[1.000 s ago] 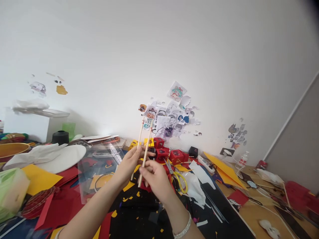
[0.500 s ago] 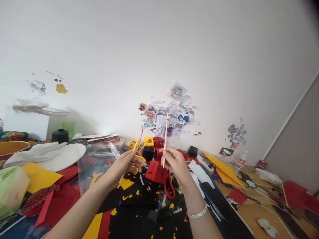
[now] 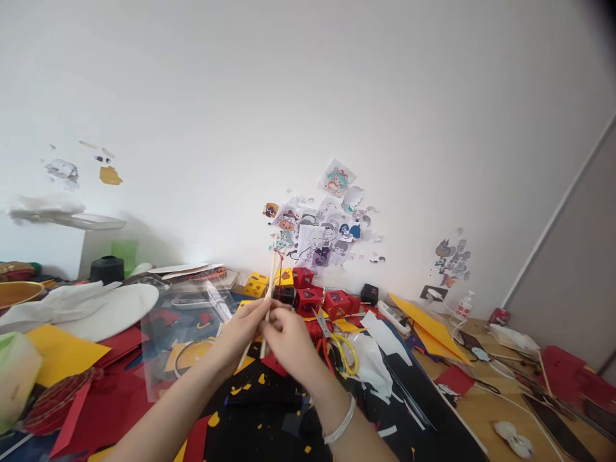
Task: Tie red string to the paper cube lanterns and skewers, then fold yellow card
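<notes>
Both hands meet above the table, in front of the chest. The left hand [image 3: 245, 324] and the right hand [image 3: 289, 337] are closed together on thin wooden sticks [image 3: 270, 282] — they stand almost upright, a little tilted, and their tops reach up in front of the stickers on the wall [image 3: 317, 234]. A red thread [image 3: 278, 255] seems to hang near the top of the sticks, but it is too small to be sure. The fingers of both hands pinch the lower part of the sticks; how many sticks are in each hand, I cannot tell. To do this step well, I think the sticks should be kept parallel and gripped low and firmly, so the tops do not spread. Just behind the hands are red paper boxes [image 3: 312, 296], and yellow-handled scissors [image 3: 344, 350] lie just to the right on the black table mat [image 3: 269, 417] — with paper scraps around.
</notes>
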Motion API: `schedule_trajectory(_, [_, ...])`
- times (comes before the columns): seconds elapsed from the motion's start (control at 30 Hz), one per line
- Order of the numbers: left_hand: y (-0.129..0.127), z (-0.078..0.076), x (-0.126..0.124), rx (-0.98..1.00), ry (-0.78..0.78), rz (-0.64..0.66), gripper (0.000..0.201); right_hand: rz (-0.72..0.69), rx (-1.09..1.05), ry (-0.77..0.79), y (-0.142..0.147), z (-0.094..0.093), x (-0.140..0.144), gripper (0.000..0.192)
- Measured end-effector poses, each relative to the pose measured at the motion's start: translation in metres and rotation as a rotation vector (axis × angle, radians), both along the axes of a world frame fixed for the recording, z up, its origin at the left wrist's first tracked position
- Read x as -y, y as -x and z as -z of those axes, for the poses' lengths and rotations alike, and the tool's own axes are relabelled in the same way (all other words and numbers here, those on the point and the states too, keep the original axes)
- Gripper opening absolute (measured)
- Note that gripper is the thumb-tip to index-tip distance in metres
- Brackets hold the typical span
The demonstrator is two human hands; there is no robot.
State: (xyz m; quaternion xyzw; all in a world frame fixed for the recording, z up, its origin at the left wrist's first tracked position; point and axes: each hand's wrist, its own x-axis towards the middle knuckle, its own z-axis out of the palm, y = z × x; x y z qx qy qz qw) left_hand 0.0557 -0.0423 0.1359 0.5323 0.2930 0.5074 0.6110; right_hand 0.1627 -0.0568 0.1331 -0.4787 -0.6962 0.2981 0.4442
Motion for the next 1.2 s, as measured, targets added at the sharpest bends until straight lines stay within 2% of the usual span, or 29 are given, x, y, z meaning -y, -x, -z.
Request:
schedule_trajectory(0.07, [0.002, 0.01, -0.001, 0.016, 0.032, -0.021, 0.035, 0.027, 0.094, -0.05, 0.009, 0.011, 0.003, 0.023])
schedule_trajectory(0.13, [0.008, 0.02, -0.005, 0.094, 0.035, -0.108, 0.034, 0.029, 0.191, -0.07, 0.011, 0.018, 0.005, 0.024])
schedule_trajectory(0.23, [0.018, 0.033, -0.014, 0.201, 0.007, -0.207, 0.036, 0.081, 0.221, -0.102, -0.002, 0.017, -0.004, 0.026])
schedule_trajectory(0.33, [0.024, 0.042, -0.019, 0.226, -0.02, -0.232, 0.036, 0.367, 0.221, -0.169, -0.028, 0.011, -0.037, 0.033])
schedule_trajectory(0.4, [0.025, 0.046, -0.018, 0.228, -0.044, -0.263, 0.034, 0.518, 0.379, -0.069, -0.044, 0.011, -0.07, 0.03])
schedule_trajectory(0.47, [0.025, 0.048, -0.016, 0.222, -0.069, -0.298, 0.033, 0.532, 0.444, -0.011, -0.051, 0.018, -0.104, 0.024])
schedule_trajectory(0.57, [0.024, 0.049, -0.011, 0.221, -0.083, -0.323, 0.034, 0.528, 0.519, 0.07, -0.047, 0.037, -0.146, 0.041])
schedule_trajectory(0.7, [0.021, 0.052, -0.009, 0.207, -0.057, -0.34, 0.032, 0.551, 0.584, 0.164, -0.029, 0.054, -0.175, 0.07])
schedule_trajectory(0.77, [0.019, 0.053, -0.009, 0.202, -0.048, -0.341, 0.031, 0.58, 0.599, 0.188, -0.023, 0.055, -0.183, 0.074])
schedule_trajectory(0.87, [0.017, 0.054, -0.009, 0.202, -0.049, -0.345, 0.03, 0.598, 0.601, 0.216, -0.024, 0.049, -0.189, 0.066])
schedule_trajectory(0.97, [0.019, 0.054, -0.01, 0.2, -0.04, -0.336, 0.033, 0.552, 0.578, 0.244, -0.035, 0.032, -0.191, 0.052])
schedule_trajectory(1.07, [0.021, 0.055, -0.012, 0.191, -0.024, -0.339, 0.039, 0.438, 0.512, 0.271, -0.052, 0.006, -0.188, 0.035])
schedule_trajectory(1.2, [0.023, 0.057, -0.016, 0.19, -0.014, -0.351, 0.04, 0.289, 0.364, 0.276, -0.073, -0.036, -0.172, 0.031])
